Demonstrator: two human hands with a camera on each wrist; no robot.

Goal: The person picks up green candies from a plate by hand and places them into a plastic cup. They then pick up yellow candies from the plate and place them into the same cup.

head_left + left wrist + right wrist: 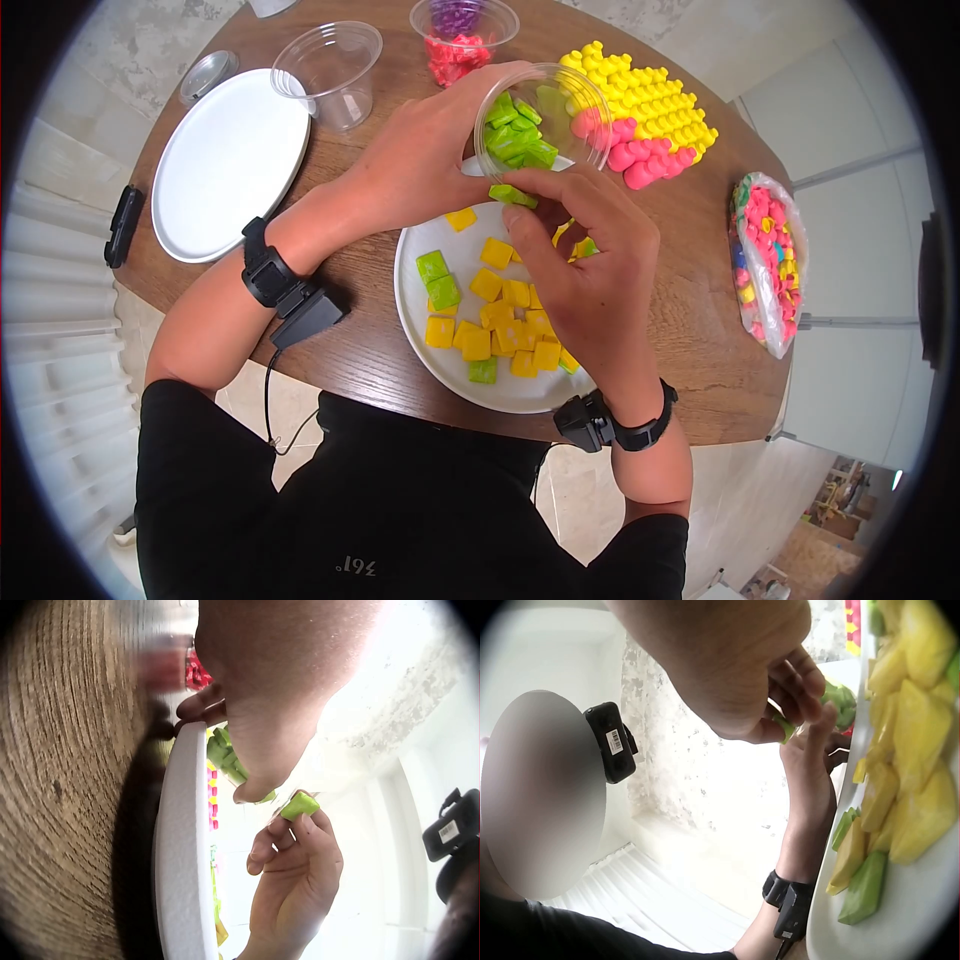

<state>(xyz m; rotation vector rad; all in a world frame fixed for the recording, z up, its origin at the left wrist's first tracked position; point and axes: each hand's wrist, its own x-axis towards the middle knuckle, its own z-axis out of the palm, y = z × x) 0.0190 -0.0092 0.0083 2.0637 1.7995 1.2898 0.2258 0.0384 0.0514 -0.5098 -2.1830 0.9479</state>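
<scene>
My left hand (425, 145) grips a clear plastic cup (553, 98), tilted over the far side of a white plate (414, 318). Glossy green square pieces (518, 135) lie inside the cup. With thumb and fingers, my right hand (605, 265) pinches one green square piece (513, 195) right at the cup's near rim; the left wrist view shows this piece (301, 805) between the fingertips. On the plate, many yellow square pieces (495, 315) lie loosely heaped, with several green ones (437, 280) among them. My right hand covers part of the heap.
Left of the plate is another white plate (230, 165), beside a clear cup (340, 75). A cup with red and purple pieces (460, 50) stands at the back. Yellow bottle-shaped pieces (645, 100) and pink ones (650, 155) stand back right; a bag of colourful pieces (770, 265) lies far right.
</scene>
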